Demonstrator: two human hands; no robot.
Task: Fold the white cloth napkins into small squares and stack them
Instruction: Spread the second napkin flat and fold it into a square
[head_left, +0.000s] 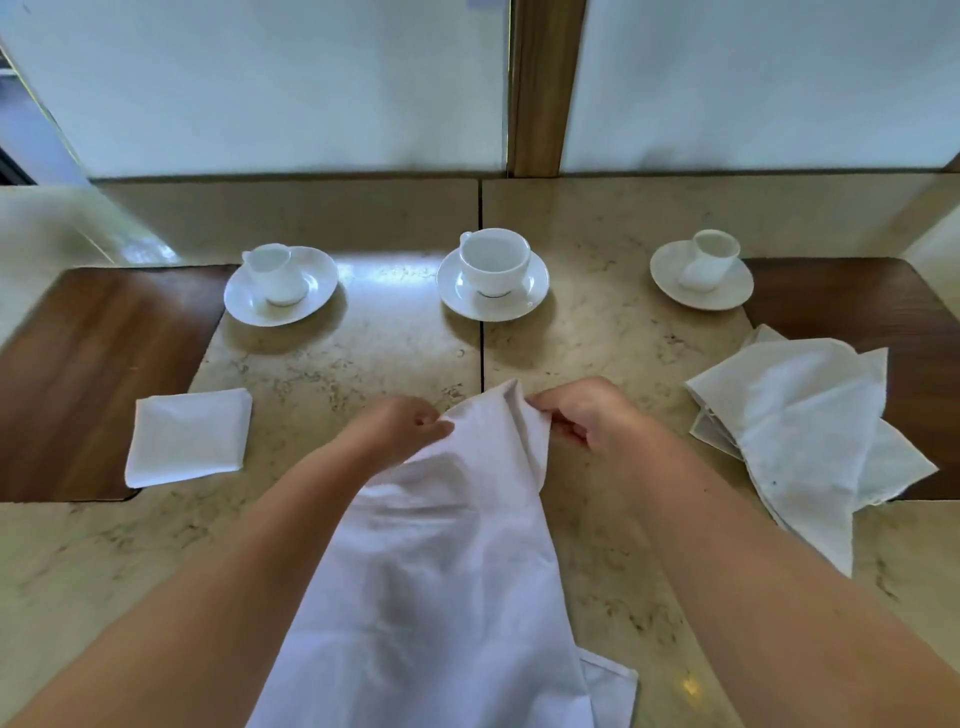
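Note:
A large white cloth napkin (441, 571) hangs loosely between my hands over the middle of the marble table, its lower end trailing toward me. My left hand (400, 423) pinches its upper left edge. My right hand (582, 410) grips the upper right edge close beside it. One napkin folded into a small square (189, 436) lies flat at the left. A loose pile of unfolded white napkins (800, 436) lies at the right, partly over the wood inlay.
Three white cups on saucers stand across the far side: left (280, 283), middle (493, 273), right (701, 273). Dark wood inlays (88, 374) flank the marble table (363, 358). A wall with a brass strip rises behind.

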